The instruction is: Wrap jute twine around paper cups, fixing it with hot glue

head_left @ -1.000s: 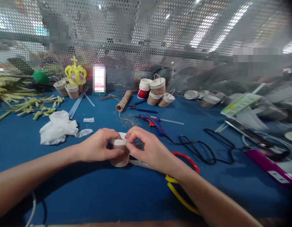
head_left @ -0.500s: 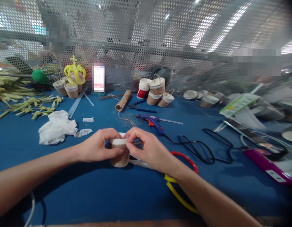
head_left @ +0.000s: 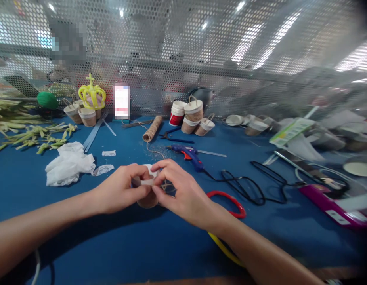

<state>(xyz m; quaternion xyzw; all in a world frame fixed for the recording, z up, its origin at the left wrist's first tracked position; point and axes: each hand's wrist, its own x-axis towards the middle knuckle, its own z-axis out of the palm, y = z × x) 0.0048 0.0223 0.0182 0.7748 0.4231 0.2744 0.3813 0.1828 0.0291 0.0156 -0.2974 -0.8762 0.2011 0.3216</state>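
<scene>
A small cup wrapped in brown twine or burlap, with a white rim [head_left: 148,201], stands in front of me. My left hand [head_left: 124,188] is closed on its left side, fingers inside the rim and thumb outside. My right hand [head_left: 179,188] has its thumb and fingers pressed at the cup's right rim, partly covering it. Twine [head_left: 168,187] loops beside the cup, behind the right fingers. Under my right forearm lie scissors with a red handle loop [head_left: 228,196] and a yellow one [head_left: 223,247]; their blades are hidden.
Beyond the hands are a twine roll [head_left: 153,129], pliers [head_left: 180,140] and a blue glue gun [head_left: 189,155] with a black cord. White lace [head_left: 69,164] lies left. Several finished little buckets [head_left: 193,111] stand near the mesh panel. A purple power strip [head_left: 335,206] sits right.
My right thumb and fingers have shifted down to the near side of the cup's rim. The left thumb has moved up towards the rim. The view has shifted slightly.
</scene>
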